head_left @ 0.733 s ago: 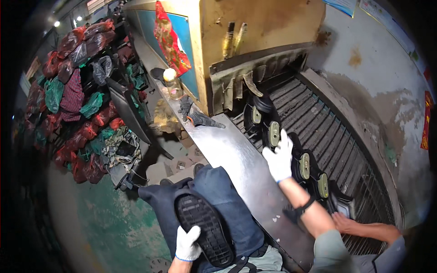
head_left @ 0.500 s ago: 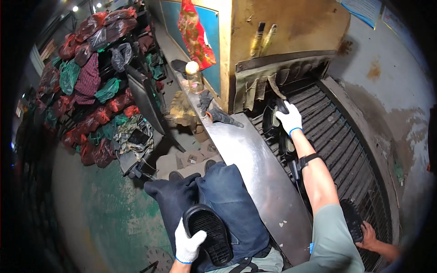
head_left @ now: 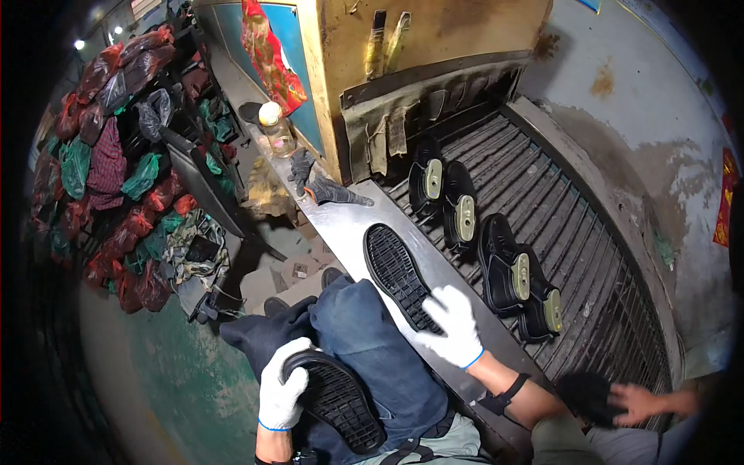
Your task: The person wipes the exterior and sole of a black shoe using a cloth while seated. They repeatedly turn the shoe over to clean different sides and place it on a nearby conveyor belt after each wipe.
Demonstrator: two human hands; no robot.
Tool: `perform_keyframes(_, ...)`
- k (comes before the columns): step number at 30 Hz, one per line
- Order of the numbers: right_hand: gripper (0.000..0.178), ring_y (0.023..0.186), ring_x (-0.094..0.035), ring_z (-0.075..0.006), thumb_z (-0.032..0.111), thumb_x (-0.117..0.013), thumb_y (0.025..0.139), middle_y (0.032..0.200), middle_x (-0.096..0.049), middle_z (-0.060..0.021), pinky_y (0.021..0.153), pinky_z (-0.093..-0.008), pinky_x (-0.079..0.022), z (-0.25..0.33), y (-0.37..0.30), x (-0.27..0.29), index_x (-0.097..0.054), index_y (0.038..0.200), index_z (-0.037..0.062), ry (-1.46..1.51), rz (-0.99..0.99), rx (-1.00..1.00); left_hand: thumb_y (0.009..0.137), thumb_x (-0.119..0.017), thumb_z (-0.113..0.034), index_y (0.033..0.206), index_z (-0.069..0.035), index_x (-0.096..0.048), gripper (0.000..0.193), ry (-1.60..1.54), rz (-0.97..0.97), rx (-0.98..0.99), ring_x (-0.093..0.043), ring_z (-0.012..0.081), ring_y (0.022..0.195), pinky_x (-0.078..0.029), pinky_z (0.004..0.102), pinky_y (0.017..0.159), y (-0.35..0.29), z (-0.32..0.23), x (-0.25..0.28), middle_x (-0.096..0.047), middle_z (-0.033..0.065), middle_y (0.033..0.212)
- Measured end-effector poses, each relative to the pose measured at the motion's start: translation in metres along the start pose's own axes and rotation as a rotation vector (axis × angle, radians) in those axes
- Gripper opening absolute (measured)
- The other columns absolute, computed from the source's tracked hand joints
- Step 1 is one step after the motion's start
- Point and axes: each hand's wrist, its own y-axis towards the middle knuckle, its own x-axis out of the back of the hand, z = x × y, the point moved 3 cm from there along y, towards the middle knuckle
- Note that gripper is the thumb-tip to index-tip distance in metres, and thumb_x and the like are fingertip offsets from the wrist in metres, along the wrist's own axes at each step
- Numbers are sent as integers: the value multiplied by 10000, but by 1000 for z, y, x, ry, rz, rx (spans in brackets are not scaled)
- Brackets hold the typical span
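Note:
My left hand (head_left: 279, 391), in a white glove, grips a black shoe sole (head_left: 345, 407) by its edge above my lap, the gridded side up. Another black sole (head_left: 394, 263) lies on the shiny metal ledge (head_left: 353, 232). My gloved right hand (head_left: 451, 329) is at that sole's near end, fingers spread and a little blurred; whether it touches the sole I cannot tell. Beyond the ledge, several black shoes with pale green pieces, among them one shoe (head_left: 498, 260), rest on the dark slatted bed (head_left: 573, 225).
At lower right another person's hand (head_left: 639, 404) holds a dark blurred item (head_left: 587, 397). Grey gloves (head_left: 333, 192) and a jar (head_left: 277, 136) sit on the ledge. Cloth flaps (head_left: 387, 139) hang from the yellowish box (head_left: 449, 43). Bagged goods (head_left: 128, 167) are piled left.
My right hand has come back from beside the hanging flaps to the ledge, where a sole now lies. The shoes are no longer behind my arm. My left hand still holds its sole.

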Motion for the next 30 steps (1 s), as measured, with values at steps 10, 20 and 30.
perform_keyframes(10,1088,1101,-670,-288,-29,-854,673,1281,-689,-137,960,-413,-579,-223,137,-31,-410,1665,35,773,-285,-1033,1010,-816,-435,1544,25,-535,758,-319,170,21,-600,394,1462,-445,509,1264,-11,-8,-12,-602,249,1588)
perform_keyframes(20,880,1352,-634,-500,423,-764,944,1514,-602,-287,1173,-656,-521,-15,61,57,-444,1625,-34,1899,-141,-697,1035,-788,-446,1545,-97,-525,672,-508,307,43,-462,462,1575,-413,579,1279,-10,17,2,-479,291,1686)
perform_keyframes(30,929,1471,-584,-439,76,-662,789,1601,-581,-240,1280,-587,-450,116,25,52,-426,1687,20,1714,56,-668,1127,-661,-436,1483,-39,-540,547,-284,302,-263,-663,317,1336,-507,475,1177,21,-17,6,-679,186,1402)
